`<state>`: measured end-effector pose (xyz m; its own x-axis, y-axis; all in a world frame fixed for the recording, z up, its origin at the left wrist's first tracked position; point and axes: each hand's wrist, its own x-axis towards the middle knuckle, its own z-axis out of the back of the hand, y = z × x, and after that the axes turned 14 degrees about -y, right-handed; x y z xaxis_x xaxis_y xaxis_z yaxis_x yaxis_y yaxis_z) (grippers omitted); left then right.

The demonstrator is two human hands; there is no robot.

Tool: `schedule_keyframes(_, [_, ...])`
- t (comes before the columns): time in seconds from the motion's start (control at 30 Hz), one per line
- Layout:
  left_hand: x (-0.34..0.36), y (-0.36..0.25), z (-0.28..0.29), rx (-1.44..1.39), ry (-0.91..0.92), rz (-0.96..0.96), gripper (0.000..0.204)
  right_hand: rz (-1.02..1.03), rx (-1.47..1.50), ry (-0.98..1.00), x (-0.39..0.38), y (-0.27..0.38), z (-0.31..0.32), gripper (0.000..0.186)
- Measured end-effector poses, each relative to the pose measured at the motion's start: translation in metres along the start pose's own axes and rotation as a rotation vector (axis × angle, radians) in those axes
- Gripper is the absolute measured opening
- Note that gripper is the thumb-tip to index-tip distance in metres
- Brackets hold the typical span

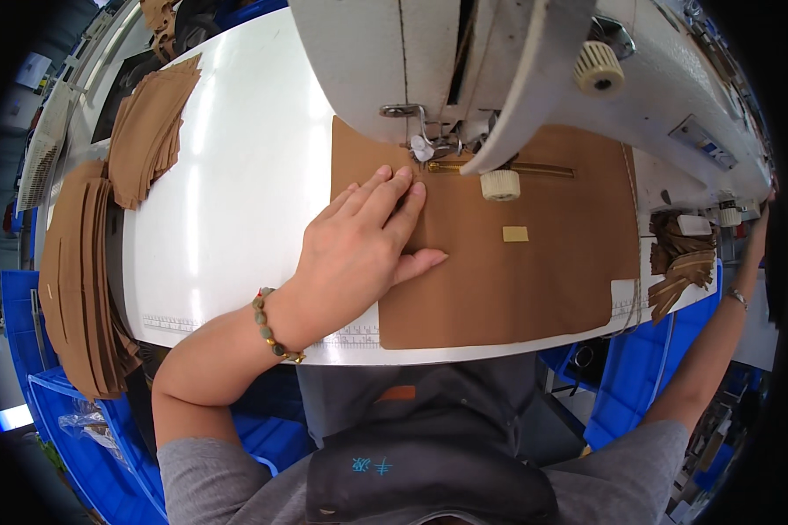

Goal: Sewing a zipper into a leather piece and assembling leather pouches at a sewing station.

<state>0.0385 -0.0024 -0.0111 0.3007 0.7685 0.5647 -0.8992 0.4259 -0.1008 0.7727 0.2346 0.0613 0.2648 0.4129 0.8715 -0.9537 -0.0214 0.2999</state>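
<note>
My left hand [359,232] lies flat on a brown panel [464,280] of leather-like material, fingers stretched toward the needle area, holding nothing. The panel sits under the presser foot [425,149] of a white sewing machine [552,79]. A gold zipper [508,169] runs across the panel's upper part, partly behind the machine's guard. Below it is a small yellow rectangle [516,234]. Toward the far right, my right hand [768,210] reaches up beside the machine's right end; its fingers are hidden, so what it touches cannot be told.
Stacks of brown cut pieces [79,280] and smaller brown pieces [153,127] lie on the left. At right, a bundle of small brown strips [683,262] rests by the machine base. Blue bins [87,446] stand below the white table [228,192]. A ruler scale marks its front edge.
</note>
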Motion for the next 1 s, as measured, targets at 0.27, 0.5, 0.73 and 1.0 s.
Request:
schedule_keyframes(0.27, [0.001, 0.000, 0.001, 0.002, 0.002, 0.012, 0.065, -0.168, 0.108, -0.076, -0.047, -0.021, -0.022, 0.041])
schedule_keyframes(0.5, [0.001, -0.001, 0.000, -0.010, -0.006, 0.023, 0.066, -0.329, 0.303, -0.191, -0.070, -0.007, -0.030, 0.043])
schedule_keyframes(0.73, [0.002, 0.000, 0.000, -0.024, -0.012, 0.032, 0.066, -0.209, 0.209, -0.075, -0.070, 0.015, -0.010, 0.039])
schedule_keyframes(1.0, [0.000, 0.000, -0.001, -0.031, -0.040, 0.019, 0.066, -0.155, 0.530, -0.418, -0.137, 0.199, 0.056, 0.034])
